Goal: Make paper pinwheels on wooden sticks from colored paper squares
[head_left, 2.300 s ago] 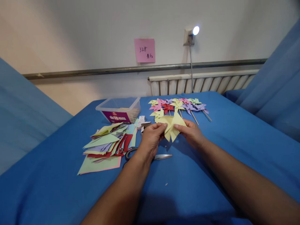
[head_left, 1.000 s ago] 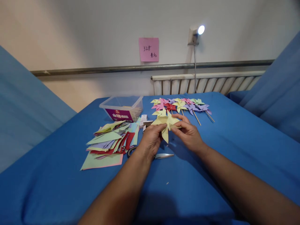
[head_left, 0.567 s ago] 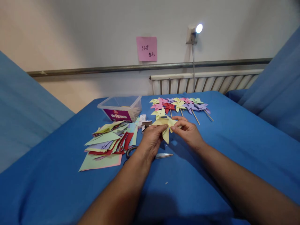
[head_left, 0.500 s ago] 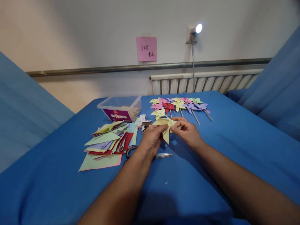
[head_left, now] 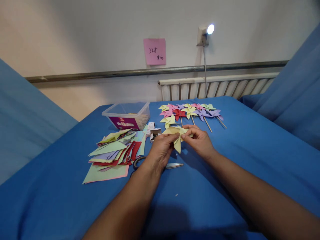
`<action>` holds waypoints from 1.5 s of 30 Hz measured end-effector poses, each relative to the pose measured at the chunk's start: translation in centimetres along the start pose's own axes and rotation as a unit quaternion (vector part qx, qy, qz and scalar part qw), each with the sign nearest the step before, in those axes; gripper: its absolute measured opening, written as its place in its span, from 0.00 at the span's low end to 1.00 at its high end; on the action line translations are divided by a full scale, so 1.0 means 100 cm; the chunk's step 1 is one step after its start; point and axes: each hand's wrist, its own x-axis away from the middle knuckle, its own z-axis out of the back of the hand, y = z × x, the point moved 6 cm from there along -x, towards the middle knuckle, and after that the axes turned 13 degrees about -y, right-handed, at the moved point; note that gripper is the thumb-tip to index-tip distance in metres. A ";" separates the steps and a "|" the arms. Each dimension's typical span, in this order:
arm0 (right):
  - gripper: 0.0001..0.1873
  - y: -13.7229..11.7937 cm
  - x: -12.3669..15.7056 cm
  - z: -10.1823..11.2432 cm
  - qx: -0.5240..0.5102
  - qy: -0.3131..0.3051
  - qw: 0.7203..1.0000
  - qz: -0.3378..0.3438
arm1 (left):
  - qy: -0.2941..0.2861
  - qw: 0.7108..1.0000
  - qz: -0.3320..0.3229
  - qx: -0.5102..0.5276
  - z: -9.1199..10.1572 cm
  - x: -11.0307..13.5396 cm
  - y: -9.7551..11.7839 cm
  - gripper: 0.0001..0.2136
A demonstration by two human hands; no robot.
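Observation:
A pale yellow paper pinwheel (head_left: 177, 144) is held above the blue cloth between both hands. My left hand (head_left: 162, 146) is closed on its left side, thumb pressed near the centre. With thumb and fingertips, my right hand (head_left: 198, 140) pinches the right side close to the middle; whether a pin sits there is hidden. Below my left wrist lies a pair of scissors (head_left: 175, 165), partly covered by the arm, blades pointing right. Just beyond my left hand are small cardboard boxes (head_left: 155, 131), one with its flap up.
Stacked coloured paper (head_left: 110, 151) lies on the left. Behind it stands a clear plastic tub (head_left: 127, 116) with sticks inside. Finished pinwheels on sticks (head_left: 191, 111) are spread at the back. A blue cloth (head_left: 212, 200) covers the table; a radiator (head_left: 220, 88) is behind.
Both hands keep their hold on the yellow pinwheel, with only tiny finger movement. The whole view has shifted slightly.

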 end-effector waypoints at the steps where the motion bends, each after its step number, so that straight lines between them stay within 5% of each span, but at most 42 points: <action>1: 0.12 0.000 0.000 0.000 0.001 0.002 1.000 0.000 | -0.001 1.000 0.001 -0.001 0.000 -0.001 0.000 0.09; 45: 0.12 -0.003 0.003 0.000 0.022 0.012 1.000 0.001 | -0.005 1.000 -0.006 -0.018 -0.003 0.000 -0.002 0.13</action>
